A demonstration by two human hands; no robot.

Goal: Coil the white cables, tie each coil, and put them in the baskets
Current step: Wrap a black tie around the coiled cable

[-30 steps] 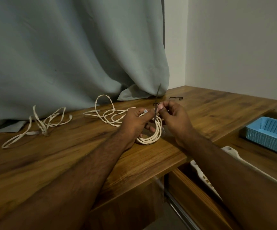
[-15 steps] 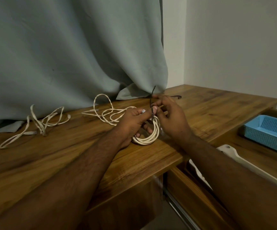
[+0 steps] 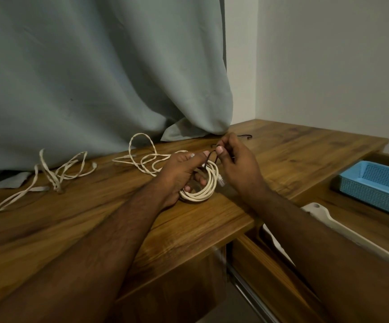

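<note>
Head view: your left hand (image 3: pixel 179 170) grips the round white coil (image 3: pixel 200 187) on the wooden worktop (image 3: pixel 293 159). Your right hand (image 3: pixel 234 160), just right of it, pinches what looks like a thin dark tie (image 3: pixel 209 157) rising across the smooth strands. The perforated blue basket (image 3: pixel 375 183) waits well right.

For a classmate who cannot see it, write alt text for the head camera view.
The left hand grips a coiled white cable on a wooden desk while the right hand pinches a thin dark tie at it. Two loose cables lie leftward; a blue basket sits right.
</note>
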